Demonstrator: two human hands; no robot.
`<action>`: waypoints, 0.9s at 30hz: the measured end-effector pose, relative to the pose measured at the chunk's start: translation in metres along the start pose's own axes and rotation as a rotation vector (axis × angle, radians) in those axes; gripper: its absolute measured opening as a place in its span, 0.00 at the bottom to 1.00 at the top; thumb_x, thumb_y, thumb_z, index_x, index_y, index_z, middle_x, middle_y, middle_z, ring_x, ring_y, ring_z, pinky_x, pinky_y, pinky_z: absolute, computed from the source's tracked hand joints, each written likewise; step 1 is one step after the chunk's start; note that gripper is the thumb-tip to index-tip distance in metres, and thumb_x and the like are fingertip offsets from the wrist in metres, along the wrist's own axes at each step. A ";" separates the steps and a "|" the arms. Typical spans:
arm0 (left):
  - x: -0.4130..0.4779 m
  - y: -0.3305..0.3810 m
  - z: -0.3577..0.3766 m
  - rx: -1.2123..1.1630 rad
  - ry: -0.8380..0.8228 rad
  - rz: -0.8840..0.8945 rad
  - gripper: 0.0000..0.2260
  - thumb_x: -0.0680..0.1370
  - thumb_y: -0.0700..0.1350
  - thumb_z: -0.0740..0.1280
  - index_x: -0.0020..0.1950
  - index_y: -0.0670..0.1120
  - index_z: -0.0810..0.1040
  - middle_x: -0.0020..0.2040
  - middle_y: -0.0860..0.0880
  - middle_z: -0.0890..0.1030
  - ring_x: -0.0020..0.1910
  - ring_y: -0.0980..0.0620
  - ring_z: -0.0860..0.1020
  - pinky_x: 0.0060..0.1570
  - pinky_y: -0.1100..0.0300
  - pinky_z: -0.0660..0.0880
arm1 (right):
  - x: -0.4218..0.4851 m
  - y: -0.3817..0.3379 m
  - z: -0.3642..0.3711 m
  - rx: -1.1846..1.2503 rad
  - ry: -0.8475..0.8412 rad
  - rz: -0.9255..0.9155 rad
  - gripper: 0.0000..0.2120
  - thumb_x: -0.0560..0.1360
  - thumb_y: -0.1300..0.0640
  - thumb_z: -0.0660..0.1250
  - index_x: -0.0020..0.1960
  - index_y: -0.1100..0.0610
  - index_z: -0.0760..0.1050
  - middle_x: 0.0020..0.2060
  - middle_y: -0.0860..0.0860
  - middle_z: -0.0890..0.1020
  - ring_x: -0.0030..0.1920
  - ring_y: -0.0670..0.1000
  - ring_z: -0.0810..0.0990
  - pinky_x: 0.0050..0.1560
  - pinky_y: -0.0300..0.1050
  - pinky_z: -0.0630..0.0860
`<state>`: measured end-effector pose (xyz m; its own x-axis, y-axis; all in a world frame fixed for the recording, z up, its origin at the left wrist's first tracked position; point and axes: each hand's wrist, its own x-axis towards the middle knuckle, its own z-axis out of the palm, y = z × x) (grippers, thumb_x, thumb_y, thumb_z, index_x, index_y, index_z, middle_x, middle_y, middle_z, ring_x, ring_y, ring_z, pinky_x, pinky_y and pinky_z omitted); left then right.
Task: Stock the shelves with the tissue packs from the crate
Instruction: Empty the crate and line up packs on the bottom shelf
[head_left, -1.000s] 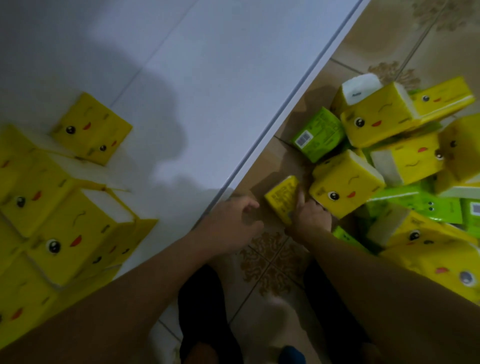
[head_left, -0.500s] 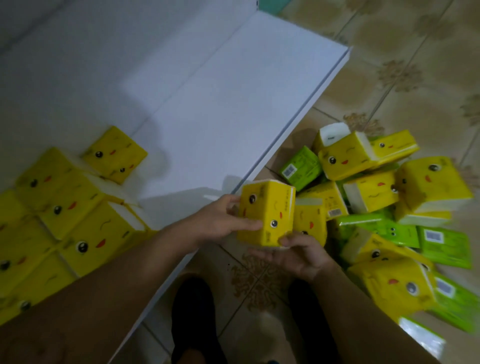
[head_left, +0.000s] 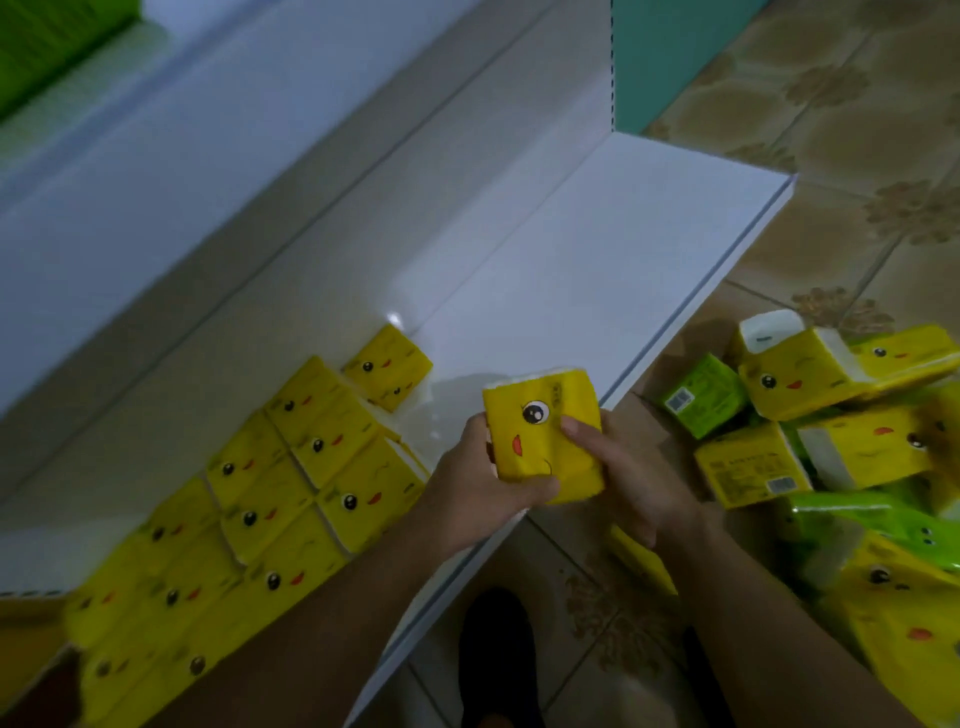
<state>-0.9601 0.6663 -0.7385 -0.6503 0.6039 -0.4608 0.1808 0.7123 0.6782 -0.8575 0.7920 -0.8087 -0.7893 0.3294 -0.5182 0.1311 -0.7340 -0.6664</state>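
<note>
Both hands hold one yellow tissue pack (head_left: 540, 431) with a cartoon face, above the front edge of the white bottom shelf (head_left: 597, 249). My left hand (head_left: 478, 478) grips its left and lower side. My right hand (head_left: 623, 467) grips its right side, thumb on the front. Several yellow packs (head_left: 291, 488) lie in rows on the shelf's left part. A loose pile of yellow and green packs (head_left: 831, 431) lies on the floor at the right. No crate is in view.
The tiled floor (head_left: 857, 156) runs along the shelf's front edge. A teal upright panel (head_left: 675, 57) stands at the shelf's far end. My dark shoes (head_left: 498, 649) are below the hands. Green items (head_left: 47, 41) sit on an upper shelf at top left.
The pack was picked off the floor pile with both hands, lifted and carried left towards the shelf. The view has tilted upward, showing more of the shelf.
</note>
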 end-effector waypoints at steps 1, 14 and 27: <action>0.001 -0.003 -0.004 0.059 -0.018 -0.001 0.39 0.65 0.55 0.79 0.71 0.54 0.63 0.52 0.55 0.81 0.51 0.55 0.81 0.55 0.50 0.78 | 0.004 0.003 -0.001 -0.015 0.032 0.011 0.37 0.64 0.46 0.78 0.68 0.55 0.69 0.57 0.56 0.83 0.54 0.59 0.83 0.56 0.62 0.79; 0.057 -0.007 -0.022 1.223 -0.167 0.891 0.56 0.61 0.56 0.74 0.79 0.54 0.39 0.67 0.48 0.70 0.67 0.45 0.66 0.71 0.40 0.58 | 0.028 -0.009 -0.011 -0.057 -0.157 0.181 0.09 0.77 0.55 0.62 0.43 0.58 0.77 0.28 0.51 0.81 0.26 0.47 0.79 0.27 0.37 0.74; 0.146 -0.069 -0.013 1.258 0.054 -0.075 0.38 0.75 0.47 0.65 0.78 0.59 0.45 0.79 0.45 0.35 0.77 0.38 0.46 0.67 0.40 0.62 | 0.055 0.021 -0.062 0.031 0.365 0.058 0.10 0.79 0.52 0.61 0.52 0.55 0.77 0.48 0.55 0.82 0.48 0.55 0.82 0.41 0.47 0.75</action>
<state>-1.0772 0.7005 -0.8456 -0.7137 0.5528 -0.4301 0.6983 0.6095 -0.3753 -0.8611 0.8318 -0.8841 -0.5143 0.4732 -0.7152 0.1468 -0.7731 -0.6171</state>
